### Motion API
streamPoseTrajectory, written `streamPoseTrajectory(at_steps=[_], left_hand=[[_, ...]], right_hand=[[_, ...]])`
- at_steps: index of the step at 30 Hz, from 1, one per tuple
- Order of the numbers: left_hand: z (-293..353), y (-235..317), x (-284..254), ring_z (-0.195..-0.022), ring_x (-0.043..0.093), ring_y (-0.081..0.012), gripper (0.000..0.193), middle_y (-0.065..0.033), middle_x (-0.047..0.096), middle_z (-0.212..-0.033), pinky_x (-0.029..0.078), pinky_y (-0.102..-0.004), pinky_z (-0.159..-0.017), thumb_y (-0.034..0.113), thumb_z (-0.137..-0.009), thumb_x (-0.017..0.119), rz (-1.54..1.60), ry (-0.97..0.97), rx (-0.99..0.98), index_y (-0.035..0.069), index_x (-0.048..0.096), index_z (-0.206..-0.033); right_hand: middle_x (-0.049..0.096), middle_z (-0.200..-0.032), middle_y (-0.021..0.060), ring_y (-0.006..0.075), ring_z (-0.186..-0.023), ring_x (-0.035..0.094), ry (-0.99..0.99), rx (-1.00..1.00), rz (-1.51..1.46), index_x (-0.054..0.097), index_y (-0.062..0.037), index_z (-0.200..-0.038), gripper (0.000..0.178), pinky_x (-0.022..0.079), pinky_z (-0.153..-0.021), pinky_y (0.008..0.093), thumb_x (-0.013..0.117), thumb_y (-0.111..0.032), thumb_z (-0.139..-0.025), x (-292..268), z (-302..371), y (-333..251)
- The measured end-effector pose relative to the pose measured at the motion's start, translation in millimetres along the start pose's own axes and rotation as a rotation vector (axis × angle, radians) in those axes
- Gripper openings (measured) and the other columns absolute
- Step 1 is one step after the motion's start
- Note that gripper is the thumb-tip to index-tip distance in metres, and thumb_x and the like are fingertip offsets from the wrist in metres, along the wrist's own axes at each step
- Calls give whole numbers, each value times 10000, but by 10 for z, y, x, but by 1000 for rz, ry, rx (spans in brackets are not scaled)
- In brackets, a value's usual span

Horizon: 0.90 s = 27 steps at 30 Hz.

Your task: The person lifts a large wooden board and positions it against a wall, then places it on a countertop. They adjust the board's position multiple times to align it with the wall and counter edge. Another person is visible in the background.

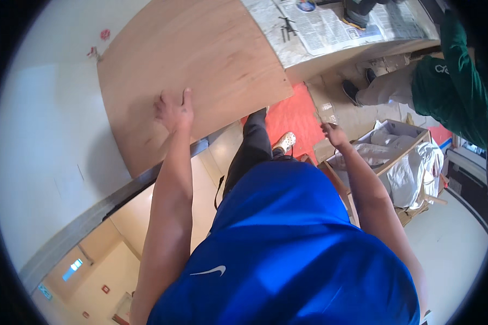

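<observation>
My left hand (174,110) rests on a large plywood sheet (200,59), thumb spread away from the other fingers; it holds nothing. The sheet lies across the bench at the upper left, one corner pointing at the red floor covering. To the right, my right hand (335,134) hangs over the floor with its fingers curled together. Just beyond its fingertips shows a small shiny, translucent patch (327,114); whether I hold it or it lies on the floor behind, I cannot tell.
A wooden crate (401,129) with white plastic sheeting stands right of my right arm. At the upper right, a person in a green top (444,81) stands near newspaper (331,32) spread on the bench, where a dark power tool (358,13) sits. Red covering (295,116) lies by my foot.
</observation>
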<state>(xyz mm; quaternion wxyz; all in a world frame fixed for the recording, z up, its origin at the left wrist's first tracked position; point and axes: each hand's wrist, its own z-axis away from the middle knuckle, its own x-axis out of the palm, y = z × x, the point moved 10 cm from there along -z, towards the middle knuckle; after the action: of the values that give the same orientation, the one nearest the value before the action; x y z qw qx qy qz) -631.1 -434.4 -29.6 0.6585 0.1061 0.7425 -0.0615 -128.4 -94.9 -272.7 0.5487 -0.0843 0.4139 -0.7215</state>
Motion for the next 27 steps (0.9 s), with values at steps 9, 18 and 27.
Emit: streamPoseTrajectory(at_steps=[9, 18, 27], left_hand=[[67, 71, -208, -1543, 235, -380, 898, -177, 306, -1644, 216, -660, -1210, 726, -897, 613, 73, -46, -45, 132, 412, -1540], [79, 17, -210, -1533, 244, -385, 909, -186, 330, -1623, 212, -682, -1199, 720, -893, 613, 83, -1, -28, 110, 411, -1537], [104, 29, -219, -1521, 275, -387, 908, -202, 341, -1627, 219, -702, -1190, 722, -901, 615, 86, 9, -30, 102, 425, -1539]], right_hand=[[760, -1043, 142, 217, -893, 698, 81, 95, 285, 725, 32, -1192, 762, 552, -784, 360, 520, -678, -1008, -265, 572, 749], [726, -948, 221, 336, -901, 696, 32, -137, 390, 747, 4, -1095, 666, 537, -820, 438, 558, -628, -1007, 181, 504, -407], [410, -577, 152, 209, -524, 378, 187, -843, 31, 496, 13, -639, 459, 345, -512, 393, 699, -209, -987, 347, 1103, -3708]])
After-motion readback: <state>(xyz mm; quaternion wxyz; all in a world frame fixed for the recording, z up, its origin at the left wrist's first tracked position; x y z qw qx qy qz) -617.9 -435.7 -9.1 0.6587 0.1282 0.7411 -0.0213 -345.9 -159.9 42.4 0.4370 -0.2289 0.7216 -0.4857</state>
